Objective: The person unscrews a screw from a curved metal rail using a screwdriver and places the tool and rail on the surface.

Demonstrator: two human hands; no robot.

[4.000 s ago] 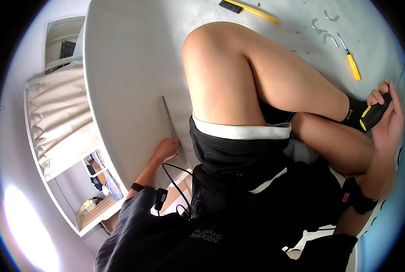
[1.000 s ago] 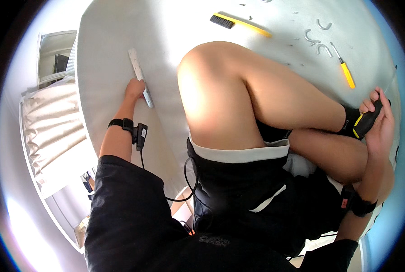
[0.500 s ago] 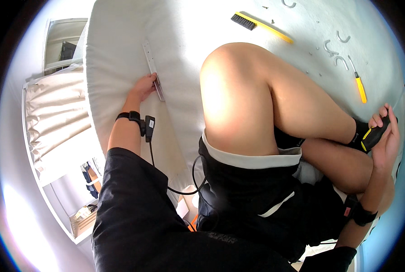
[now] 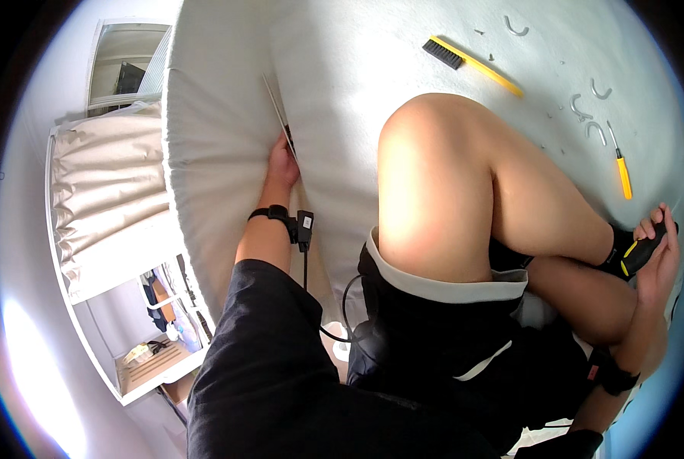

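Observation:
My left hand point(image 4: 283, 164) is closed on a long, thin metal strip point(image 4: 276, 105), held nearly edge-on beside the raised fold of the pale sheet. At the right, my right hand point(image 4: 658, 268) wraps round a black-and-yellow screwdriver handle point(image 4: 642, 252); its shaft cannot be made out. Near that hand lies a slim yellow-handled screwdriver point(image 4: 624, 177), its tip pointing away from me. Several curved grey hooks, among them one at the far side point(image 4: 515, 30) and another nearer one point(image 4: 600, 92), are scattered with small screws point(image 4: 491, 57) on the pale surface.
A yellow brush point(image 4: 489, 74) with black bristles lies beyond my bent knee point(image 4: 434, 145). A black cable point(image 4: 346, 306) runs from my left wrist. At the far left stand a beige curtain point(image 4: 112, 206) and a slatted wooden shelf point(image 4: 158, 363).
The metal strip has turned from showing its flat, holed face to nearly edge-on. The whole view has shifted, so everything sits further right and lower. My right hand keeps its grip.

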